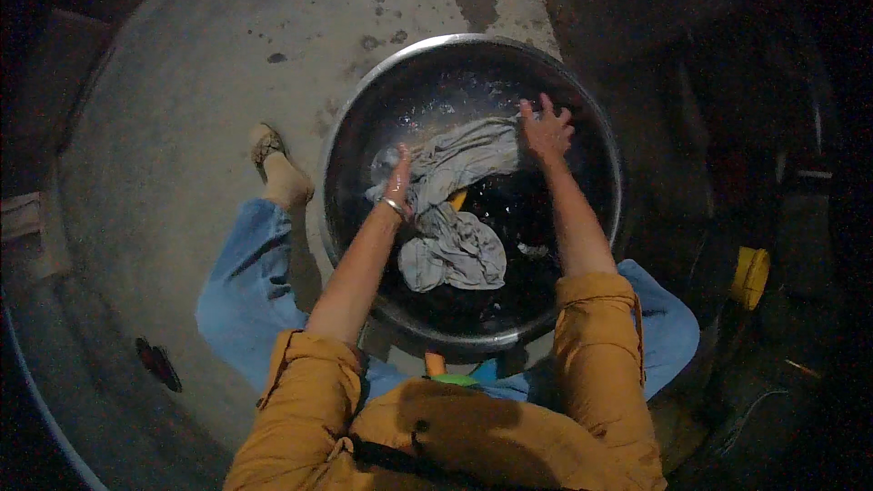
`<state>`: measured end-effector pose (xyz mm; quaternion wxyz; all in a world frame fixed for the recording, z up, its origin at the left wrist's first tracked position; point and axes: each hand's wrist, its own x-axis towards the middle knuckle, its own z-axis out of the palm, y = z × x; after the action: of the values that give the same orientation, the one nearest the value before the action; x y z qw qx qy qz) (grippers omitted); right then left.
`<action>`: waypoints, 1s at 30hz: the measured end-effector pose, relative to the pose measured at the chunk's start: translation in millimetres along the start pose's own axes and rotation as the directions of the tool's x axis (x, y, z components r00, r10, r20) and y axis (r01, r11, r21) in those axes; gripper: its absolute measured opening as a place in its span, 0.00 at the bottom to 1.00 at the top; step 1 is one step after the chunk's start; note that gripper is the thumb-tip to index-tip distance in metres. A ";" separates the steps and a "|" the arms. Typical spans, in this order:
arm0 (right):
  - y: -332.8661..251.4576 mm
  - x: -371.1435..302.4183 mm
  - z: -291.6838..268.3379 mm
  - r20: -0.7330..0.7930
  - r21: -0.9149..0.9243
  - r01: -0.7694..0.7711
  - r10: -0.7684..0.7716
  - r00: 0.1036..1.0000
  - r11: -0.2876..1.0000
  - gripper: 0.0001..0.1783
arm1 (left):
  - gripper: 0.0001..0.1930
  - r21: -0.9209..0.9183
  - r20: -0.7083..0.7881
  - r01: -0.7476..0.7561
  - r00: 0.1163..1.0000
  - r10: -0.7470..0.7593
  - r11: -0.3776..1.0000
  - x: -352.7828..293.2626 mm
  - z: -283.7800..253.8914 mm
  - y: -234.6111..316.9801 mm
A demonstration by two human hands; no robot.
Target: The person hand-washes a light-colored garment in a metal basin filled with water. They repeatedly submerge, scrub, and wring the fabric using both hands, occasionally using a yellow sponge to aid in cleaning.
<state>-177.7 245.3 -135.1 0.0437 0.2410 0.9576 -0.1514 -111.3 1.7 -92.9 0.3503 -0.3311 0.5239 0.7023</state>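
A wide, dark metal basin (457, 40) with a shiny rim stands between my legs. In it lies a wet grey cloth (477, 150), stretched across the upper part, with a bunched lower part (455, 255) hanging down toward me. At the cloth's left end, my left hand (397, 186), with a bangle on the wrist, rests edge-on with its fingers stretched out. My right hand (547, 132) is at the cloth's right end, fingers spread apart. Between the cloth's two parts a small yellow thing (458, 200) shows; its kind is unclear. Water and suds glisten in the basin.
My sandalled foot (282, 173) rests on the concrete floor (209, 82) left of the basin. Wet spots (475, 5) mark the floor beyond it. A yellow object (750, 277) stands at the right in shadow. A dark object (159, 364) lies at lower left.
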 end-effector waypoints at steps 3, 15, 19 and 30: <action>19.2 6.0 29.8 0.011 0.126 0.099 -0.102 0.995 0.987 0.32 | 0.47 0.008 -0.013 0.047 0.999 -0.047 0.999 34.2 -15.1 -20.1; -108.6 -193.2 25.1 -0.187 0.547 0.723 -0.781 0.596 0.421 0.07 | 0.34 -0.542 0.460 0.004 0.838 0.293 0.841 69.5 -49.6 -48.2; -101.0 -127.3 47.6 -0.363 0.196 0.882 -0.804 0.471 0.428 0.07 | 0.31 -0.414 0.113 -0.268 0.933 0.341 0.870 55.5 -9.3 -52.2; -21.0 -1.3 -0.1 0.135 0.075 -0.063 0.052 0.989 0.995 0.35 | 0.38 -0.396 0.025 -0.069 0.996 0.086 0.916 19.8 -15.9 -19.1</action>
<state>-186.6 227.1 -129.2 0.1023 0.2595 0.9385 -0.2035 -104.4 -6.9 -122.7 0.2592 -0.3590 0.3769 0.8136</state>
